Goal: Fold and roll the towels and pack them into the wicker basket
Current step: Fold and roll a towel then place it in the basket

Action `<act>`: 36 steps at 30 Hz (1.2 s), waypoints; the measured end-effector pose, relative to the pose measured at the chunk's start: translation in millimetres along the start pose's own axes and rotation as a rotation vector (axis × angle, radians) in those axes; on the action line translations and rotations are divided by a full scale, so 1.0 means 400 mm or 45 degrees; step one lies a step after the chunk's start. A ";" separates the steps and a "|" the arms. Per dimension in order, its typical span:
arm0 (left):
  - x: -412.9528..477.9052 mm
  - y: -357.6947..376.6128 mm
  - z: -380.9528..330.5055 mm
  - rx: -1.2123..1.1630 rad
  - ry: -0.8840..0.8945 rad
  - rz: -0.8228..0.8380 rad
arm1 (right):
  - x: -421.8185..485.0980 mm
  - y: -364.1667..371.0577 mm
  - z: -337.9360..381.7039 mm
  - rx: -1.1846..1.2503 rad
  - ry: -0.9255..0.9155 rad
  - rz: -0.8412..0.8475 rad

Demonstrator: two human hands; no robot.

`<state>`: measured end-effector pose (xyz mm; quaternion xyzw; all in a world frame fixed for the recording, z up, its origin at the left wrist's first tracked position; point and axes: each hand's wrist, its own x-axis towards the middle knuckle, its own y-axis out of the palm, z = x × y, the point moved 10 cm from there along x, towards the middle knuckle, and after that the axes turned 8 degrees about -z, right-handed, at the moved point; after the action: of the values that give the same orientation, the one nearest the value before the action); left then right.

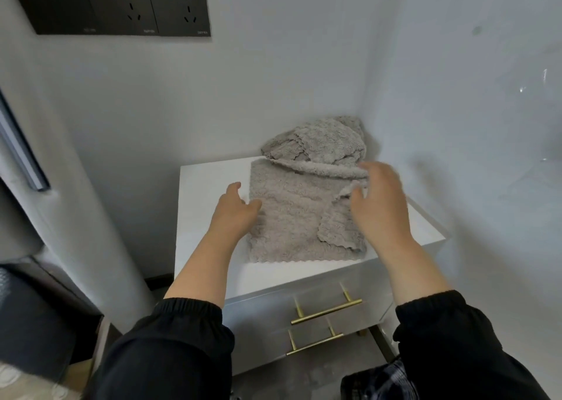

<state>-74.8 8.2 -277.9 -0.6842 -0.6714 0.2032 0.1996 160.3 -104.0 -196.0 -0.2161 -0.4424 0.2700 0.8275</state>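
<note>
Towel (289,223) fold held in right hand (380,205) grip; left hand (234,214) grip wide, touching edge.

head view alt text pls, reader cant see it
Two bare hands fold a grey towel spread on a white cabinet: the left hand rests on its left edge, the right hand grips its turned-over right side. A heap of grey towels sits behind it.

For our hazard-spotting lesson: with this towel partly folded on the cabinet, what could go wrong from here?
The flat towel lies near the front of the cabinet; a tug by the right hand might drag it off.
The crumpled towel sits against its far edge and could snag the fold.
</note>
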 end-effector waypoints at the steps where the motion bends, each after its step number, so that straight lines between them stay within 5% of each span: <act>1: -0.001 -0.001 -0.004 0.101 0.045 0.004 | -0.010 0.025 0.019 0.000 -0.045 0.122; 5: -0.058 0.035 -0.078 0.394 0.484 0.153 | -0.116 0.152 0.026 -0.330 -0.176 0.718; 9: -0.117 0.107 -0.093 0.590 0.742 0.383 | -0.120 0.143 0.006 -0.313 -0.119 0.647; 16: -0.124 0.101 -0.087 0.573 0.653 0.481 | -0.065 0.023 -0.136 -0.241 0.440 0.311; 21: -0.156 0.077 -0.026 0.521 0.288 0.967 | -0.079 -0.017 -0.208 -0.801 0.487 0.565; 25: -0.070 0.037 -0.085 0.489 0.421 0.343 | -0.055 0.029 -0.101 -0.501 0.086 0.480; 27: -0.055 0.057 -0.106 0.584 0.571 0.153 | -0.082 0.079 -0.055 -0.323 -0.036 0.617; 30: -0.064 0.159 -0.068 0.825 0.678 0.341 | -0.133 0.143 -0.044 -0.330 -0.120 0.855; 33: -0.061 0.199 -0.037 0.938 0.668 0.434 | -0.121 0.149 -0.048 -0.386 -0.156 0.812; 36: -0.045 0.173 -0.067 0.855 0.695 0.301 | -0.101 0.142 -0.050 -0.397 -0.134 0.749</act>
<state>-2.6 -11.0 -292.8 -0.6821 -0.4080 0.2433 0.5560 144.1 -89.1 -265.1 -0.4441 -0.4391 0.4371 0.6472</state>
